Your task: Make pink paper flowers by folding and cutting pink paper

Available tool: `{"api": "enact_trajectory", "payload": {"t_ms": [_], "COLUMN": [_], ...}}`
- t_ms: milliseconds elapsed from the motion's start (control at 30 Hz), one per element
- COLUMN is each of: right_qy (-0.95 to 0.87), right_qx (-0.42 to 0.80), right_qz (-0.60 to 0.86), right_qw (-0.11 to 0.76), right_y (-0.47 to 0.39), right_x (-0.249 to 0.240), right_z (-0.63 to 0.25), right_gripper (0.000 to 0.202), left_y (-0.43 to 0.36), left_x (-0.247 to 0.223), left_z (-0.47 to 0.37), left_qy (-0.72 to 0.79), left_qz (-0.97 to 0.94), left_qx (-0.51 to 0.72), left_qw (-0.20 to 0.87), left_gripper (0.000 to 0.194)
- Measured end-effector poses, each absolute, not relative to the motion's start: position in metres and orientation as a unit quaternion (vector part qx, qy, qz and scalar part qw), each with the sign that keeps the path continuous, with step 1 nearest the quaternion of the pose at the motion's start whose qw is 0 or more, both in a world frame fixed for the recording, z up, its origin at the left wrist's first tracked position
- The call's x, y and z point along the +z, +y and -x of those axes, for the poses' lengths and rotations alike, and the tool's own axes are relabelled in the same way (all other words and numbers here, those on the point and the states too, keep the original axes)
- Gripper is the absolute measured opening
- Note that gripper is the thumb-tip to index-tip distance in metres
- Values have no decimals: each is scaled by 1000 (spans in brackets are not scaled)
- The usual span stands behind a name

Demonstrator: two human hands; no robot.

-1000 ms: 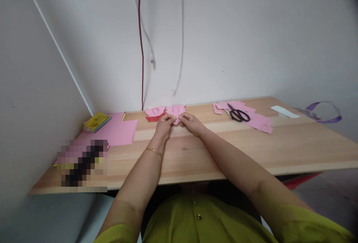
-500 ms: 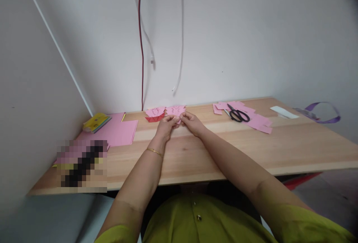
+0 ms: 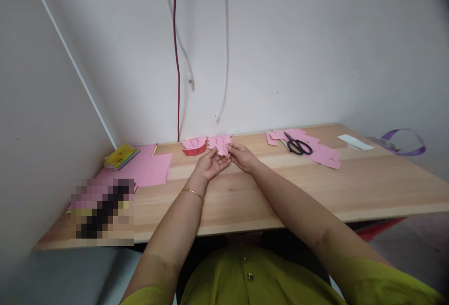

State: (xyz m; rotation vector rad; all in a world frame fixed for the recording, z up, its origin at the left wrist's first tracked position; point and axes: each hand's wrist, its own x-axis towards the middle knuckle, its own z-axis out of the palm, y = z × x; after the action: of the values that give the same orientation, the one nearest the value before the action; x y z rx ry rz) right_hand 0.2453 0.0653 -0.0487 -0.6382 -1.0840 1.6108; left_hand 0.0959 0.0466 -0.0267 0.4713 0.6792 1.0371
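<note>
A pink paper cut-out (image 3: 221, 148) with jagged edges and small slits is at my hands near the back of the table. My right hand (image 3: 243, 157) pinches its right edge between thumb and fingers. My left hand (image 3: 213, 165) is palm up, its fingers stretched out below the cut-out's lower point and its thumb near the left edge. Whether the upper pink part is the same sheet or another one behind, I cannot tell. Just left lie a second pink cut-out (image 3: 195, 143) and a red folded paper piece (image 3: 194, 150).
Black-handled scissors (image 3: 297, 146) rest among pink paper scraps (image 3: 324, 154) at the right. Pink sheets (image 3: 154, 169) and a yellow packet (image 3: 121, 156) lie at the left, near a blurred-out patch. A white strip (image 3: 355, 141) is far right. Cables (image 3: 176, 61) hang down the wall.
My left hand has turned from a pinch to palm up with its fingers extended. More of the pink cut-out shows between my hands. My right hand keeps its pinch.
</note>
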Motion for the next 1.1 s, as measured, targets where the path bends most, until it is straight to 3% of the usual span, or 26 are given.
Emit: {"api": "enact_trajectory", "payload": {"t_ms": [333,633,967,1100], "right_qy": [-463,-404,-351,-402], "right_qx": [676,689,684,681], "right_qz": [280,269,259,272], "right_qw": [501,538,585,548], "right_y": [64,66,68,65], "right_x": [-46,-44,-39,-39], "right_z": [-246,-249,-252,-249], "right_gripper": [34,35,31,33], "left_y": [45,46,46,48], "left_x": [-30,-28,-30,-30], "left_z": [-94,-89,-90,-92], "left_qy": [317,360,397,388], "left_qz": [-273,-310,-354,-336], "left_qx": [467,503,497,537], "left_qw": [779,722,686,670], "left_gripper": [6,35,32,29]}}
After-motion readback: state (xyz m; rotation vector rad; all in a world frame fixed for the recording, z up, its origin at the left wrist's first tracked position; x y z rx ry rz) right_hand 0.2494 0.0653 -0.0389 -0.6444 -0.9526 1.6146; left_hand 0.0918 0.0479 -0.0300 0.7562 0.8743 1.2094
